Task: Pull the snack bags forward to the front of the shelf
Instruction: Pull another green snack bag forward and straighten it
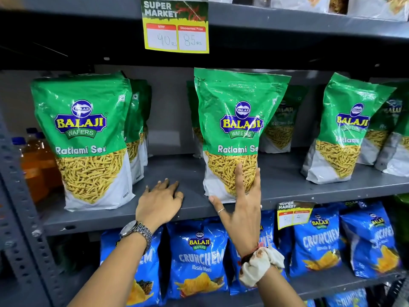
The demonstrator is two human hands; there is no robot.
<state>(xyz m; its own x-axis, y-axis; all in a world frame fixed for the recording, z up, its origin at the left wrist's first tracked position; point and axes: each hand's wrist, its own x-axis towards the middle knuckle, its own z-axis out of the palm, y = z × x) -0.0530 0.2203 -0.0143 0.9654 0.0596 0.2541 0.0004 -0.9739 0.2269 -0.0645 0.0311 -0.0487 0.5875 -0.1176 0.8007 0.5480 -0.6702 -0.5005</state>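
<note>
Green Ratlami Sev snack bags stand on the grey middle shelf (168, 214). The middle bag (236, 120) stands upright near the shelf's front edge. My right hand (241, 202) rests against its lower front, fingers spread, thumb at the bag's bottom left corner. My left hand (160, 200) lies flat on the bare shelf to the left of that bag, holding nothing. The left bag (84, 138) stands at the front edge with more bags behind it. The right bag (343, 129) sits further back, with others behind it and behind the middle bag.
A price tag (176, 25) hangs from the shelf above. Blue Crunchem bags (199, 258) fill the shelf below, with a second tag (293, 214) on its edge. Orange drink bottles (33, 160) stand beyond the perforated upright (20, 218) at left.
</note>
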